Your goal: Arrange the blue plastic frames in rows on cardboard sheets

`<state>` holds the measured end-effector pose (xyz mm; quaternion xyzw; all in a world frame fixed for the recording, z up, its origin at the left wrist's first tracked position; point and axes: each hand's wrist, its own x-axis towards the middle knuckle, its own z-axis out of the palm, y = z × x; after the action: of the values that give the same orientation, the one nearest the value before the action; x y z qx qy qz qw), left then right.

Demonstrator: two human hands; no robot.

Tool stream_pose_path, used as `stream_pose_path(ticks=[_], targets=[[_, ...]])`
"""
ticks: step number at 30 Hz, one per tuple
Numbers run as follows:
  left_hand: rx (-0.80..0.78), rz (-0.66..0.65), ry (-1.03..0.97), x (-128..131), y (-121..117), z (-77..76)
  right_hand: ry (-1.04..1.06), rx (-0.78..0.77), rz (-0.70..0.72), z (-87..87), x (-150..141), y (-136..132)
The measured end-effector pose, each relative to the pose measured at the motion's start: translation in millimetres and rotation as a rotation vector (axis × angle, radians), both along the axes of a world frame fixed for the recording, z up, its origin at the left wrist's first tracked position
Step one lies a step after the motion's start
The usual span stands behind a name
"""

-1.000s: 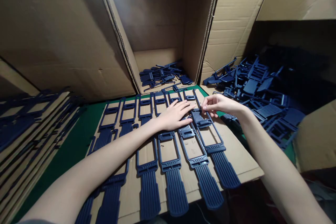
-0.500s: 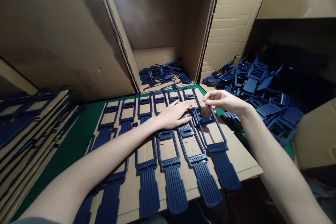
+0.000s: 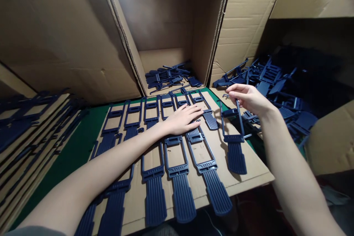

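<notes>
Dark blue plastic frames with ribbed paddle ends lie in two rows on a cardboard sheet (image 3: 260, 171). My left hand (image 3: 184, 118) rests flat, fingers spread, over the middle of these rows, covering parts of some pieces. At the right, my right hand (image 3: 247, 97) pinches the top end of one blue plastic frame (image 3: 235, 138), which hangs over the sheet with its ribbed end pointing down. Another blue frame (image 3: 206, 156) lies just left of it in the front row, its ribbed end reaching past the sheet's edge.
A tangled heap of blue frames (image 3: 284, 97) lies at the right by an open carton. A smaller pile (image 3: 168, 76) sits inside the cardboard box (image 3: 163, 55) at the back. On the left stand stacked cardboard sheets (image 3: 33, 143) layered with blue pieces, over a green surface (image 3: 76, 136).
My right hand has lifted the blue frame off the front row's right end and moved it up and right, uncovering cardboard and a back-row piece. My left hand has stayed put.
</notes>
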<state>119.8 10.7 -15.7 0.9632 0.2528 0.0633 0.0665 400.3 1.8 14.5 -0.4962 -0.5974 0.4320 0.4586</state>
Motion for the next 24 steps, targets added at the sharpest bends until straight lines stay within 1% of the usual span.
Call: stream_pose_path(ticks=[2, 4, 11, 15, 21, 23, 24], targets=[[0.007, -0.001, -0.006, -0.2, -0.2, -0.1, -0.042, -0.011, -0.026, -0.3, 3.0, 0.2], [0.012, -0.006, -0.009, -0.4, -0.6, 0.3, -0.077, -0.043, -0.012, -1.4, 2.3, 0.2], [0.017, -0.01, -0.014, 0.0, -1.0, 1.6, -0.065, -0.119, 0.173, -10.0, -17.3, 3.2], [0.024, -0.006, 0.004, -0.3, 0.1, 0.4, -0.026, -0.152, 0.244, -14.3, -26.1, 4.9], [0.045, -0.017, -0.008, -0.7, 1.2, -0.5, 0.006, -0.126, 0.349, -13.5, -35.5, 2.6], [0.046, -0.016, -0.02, -0.7, 1.1, -0.4, -0.018, -0.097, 0.391, -12.1, -36.2, 2.5], [0.046, -0.017, -0.025, -0.7, 1.1, -0.5, -0.044, -0.07, 0.388, -11.7, -35.2, 3.1]])
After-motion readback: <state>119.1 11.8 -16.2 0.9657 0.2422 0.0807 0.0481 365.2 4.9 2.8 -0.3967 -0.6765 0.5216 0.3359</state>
